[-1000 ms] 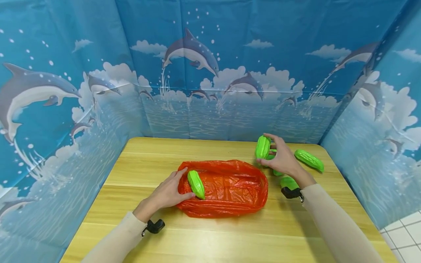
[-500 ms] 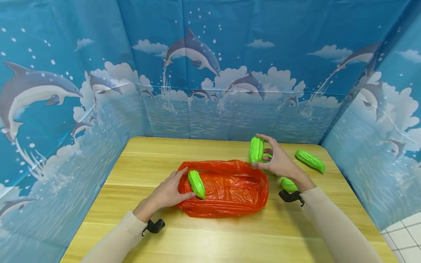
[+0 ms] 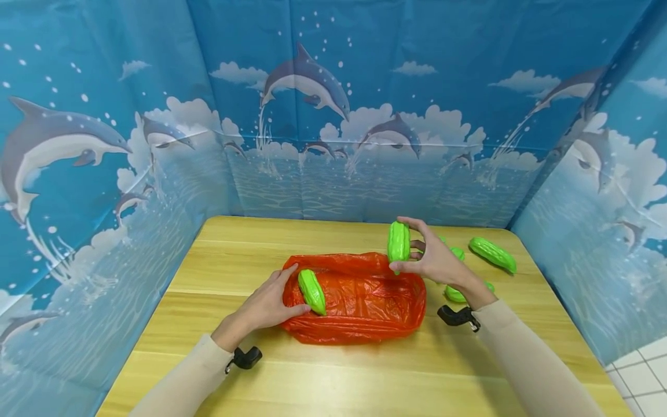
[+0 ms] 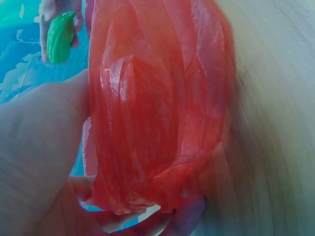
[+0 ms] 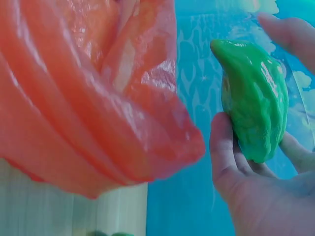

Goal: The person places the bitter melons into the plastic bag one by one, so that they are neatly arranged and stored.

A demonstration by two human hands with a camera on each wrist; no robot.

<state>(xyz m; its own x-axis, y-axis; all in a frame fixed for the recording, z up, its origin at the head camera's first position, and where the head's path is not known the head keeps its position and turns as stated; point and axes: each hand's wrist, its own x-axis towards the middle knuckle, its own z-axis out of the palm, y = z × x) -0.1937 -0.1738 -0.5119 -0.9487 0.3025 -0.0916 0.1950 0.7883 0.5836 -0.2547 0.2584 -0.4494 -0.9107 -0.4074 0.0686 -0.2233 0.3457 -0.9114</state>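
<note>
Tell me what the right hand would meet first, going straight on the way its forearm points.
Beyond the green gourd it holds, the right hand would probably meet the dolphin curtain behind the table first; the red bag appears to lie below that line, though depth is unclear.

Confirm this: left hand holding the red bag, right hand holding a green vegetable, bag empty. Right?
The bag isn't empty: the head view shows a green vegetable inside it. The rest stands: left hand holding the bag, right hand holding another vegetable.

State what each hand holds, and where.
Right hand: a green gourd, thumb near one end, fingers towards the other. Left hand: the red bag, by its left end.
</note>
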